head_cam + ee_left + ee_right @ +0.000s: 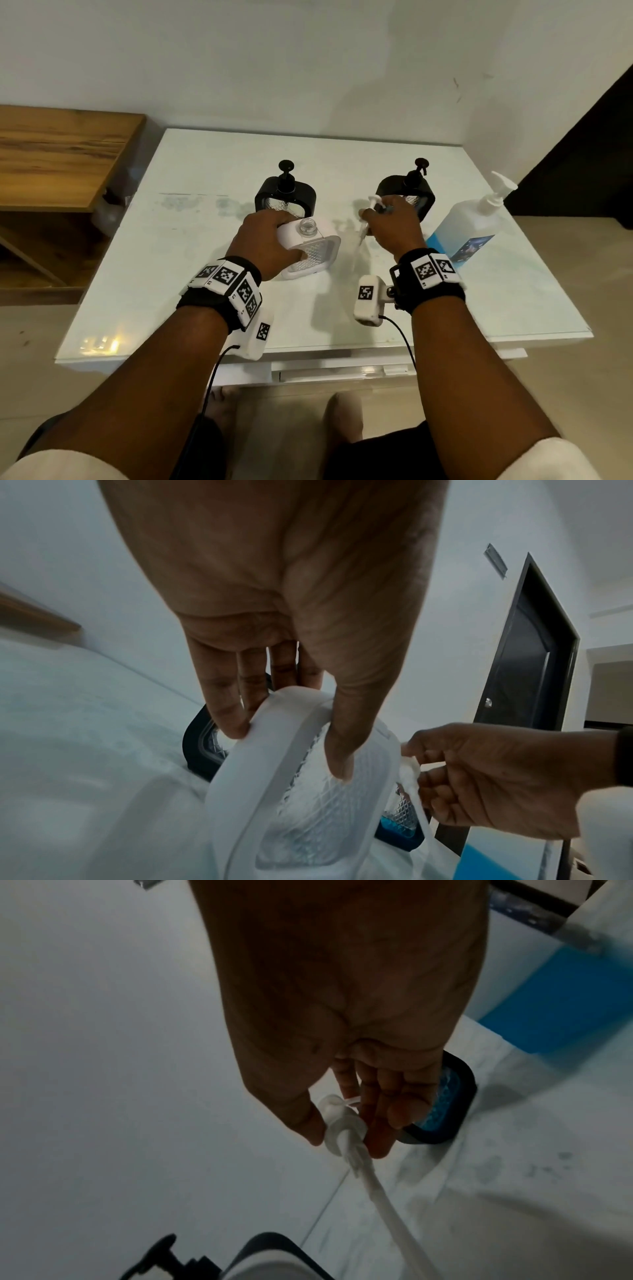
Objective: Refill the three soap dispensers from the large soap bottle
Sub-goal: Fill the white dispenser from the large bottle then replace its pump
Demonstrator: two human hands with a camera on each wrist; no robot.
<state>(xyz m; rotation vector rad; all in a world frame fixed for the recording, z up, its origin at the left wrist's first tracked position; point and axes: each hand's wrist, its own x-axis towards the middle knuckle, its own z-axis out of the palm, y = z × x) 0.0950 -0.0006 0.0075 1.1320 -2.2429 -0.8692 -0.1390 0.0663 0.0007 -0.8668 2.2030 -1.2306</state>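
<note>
My left hand (263, 240) grips a white soap dispenser (313, 251) standing on the white table (496, 301), its pump off and its clear neck (307, 226) open. In the left wrist view my fingers (226, 712) and thumb clamp the dispenser's white frame (274, 756). My right hand (394, 226) pinches the white pump head (373, 202), lifted free, its dip tube (380, 1196) hanging down. Two black dispensers stand behind, one at left (286, 197), one at right (409, 190). The large soap bottle (469, 229) with blue liquid stands at the right.
A wooden shelf unit (58, 161) stands left of the table. A wall runs behind the table, with a dark door (527, 656) at the right. My feet show below the table's near edge.
</note>
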